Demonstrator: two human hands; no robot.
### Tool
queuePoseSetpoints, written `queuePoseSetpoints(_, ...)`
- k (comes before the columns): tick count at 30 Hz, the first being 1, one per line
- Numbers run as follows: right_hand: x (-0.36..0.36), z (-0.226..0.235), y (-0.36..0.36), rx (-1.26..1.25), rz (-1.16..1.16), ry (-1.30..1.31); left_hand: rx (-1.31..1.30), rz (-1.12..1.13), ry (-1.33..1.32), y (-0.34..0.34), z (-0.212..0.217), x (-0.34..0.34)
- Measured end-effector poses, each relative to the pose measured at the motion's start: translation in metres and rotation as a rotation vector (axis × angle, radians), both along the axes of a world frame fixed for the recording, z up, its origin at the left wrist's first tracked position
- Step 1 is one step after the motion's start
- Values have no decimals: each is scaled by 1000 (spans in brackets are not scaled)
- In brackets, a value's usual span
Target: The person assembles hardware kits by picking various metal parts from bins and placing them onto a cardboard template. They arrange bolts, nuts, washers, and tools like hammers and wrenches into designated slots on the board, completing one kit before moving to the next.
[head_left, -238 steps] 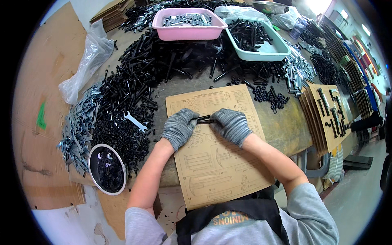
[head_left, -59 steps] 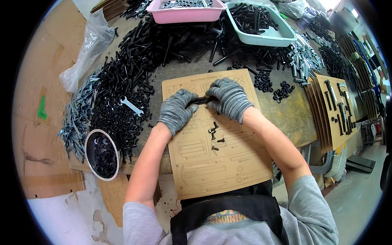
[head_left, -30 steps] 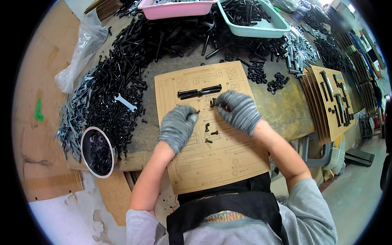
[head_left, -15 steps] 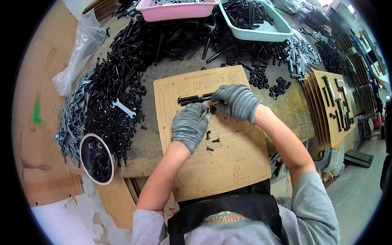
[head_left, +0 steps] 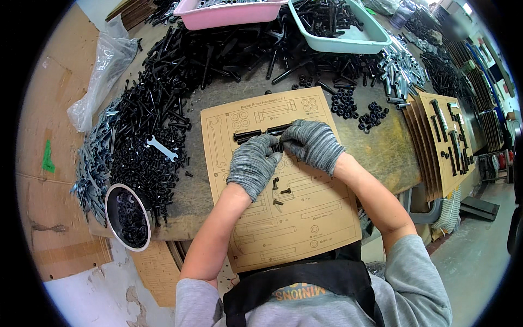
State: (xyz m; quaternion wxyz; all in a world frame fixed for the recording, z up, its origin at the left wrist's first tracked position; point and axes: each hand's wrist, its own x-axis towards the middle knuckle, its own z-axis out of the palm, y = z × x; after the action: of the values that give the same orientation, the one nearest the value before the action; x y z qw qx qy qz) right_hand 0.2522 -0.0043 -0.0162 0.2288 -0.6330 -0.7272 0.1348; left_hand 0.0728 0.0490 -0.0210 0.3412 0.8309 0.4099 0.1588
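Both hands wear grey knit gloves and meet over a printed cardboard sheet [head_left: 321, 218] with line drawings of hardware. My left hand [head_left: 252, 164] and my right hand [head_left: 314, 143] are closed, fingertips pinched around small black bolts [head_left: 278, 146]; the fingers hide most of them. Just beyond the fingertips, long black bolts [head_left: 248, 134] lie across the upper part of the sheet. Nearer to me, a few loose short black bolts [head_left: 286, 191] rest on the sheet.
Black bolts [head_left: 147, 120] are heaped at left, with an open-end wrench [head_left: 162, 149] on them. A round tub [head_left: 110, 218] stands at the table edge. Pink [head_left: 229, 19] and pale green [head_left: 348, 46] trays are at the back. Black nuts [head_left: 373, 117] and stacked cardboard sheets [head_left: 419, 147] are at right.
My right hand has come down and slightly left, its fingertips now against the left hand's. The view has shifted a little. The loose short bolts still lie on the sheet.
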Motion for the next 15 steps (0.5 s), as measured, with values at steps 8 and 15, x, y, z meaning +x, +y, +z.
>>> queuePoseSetpoints(8,-7,-8,-6,124,-26,11,-11,-6,-6,-1,3,0)
queuePoseSetpoints(15,-27,23,-69,-132,11,141,-97,-21,51,-36,26,-51)
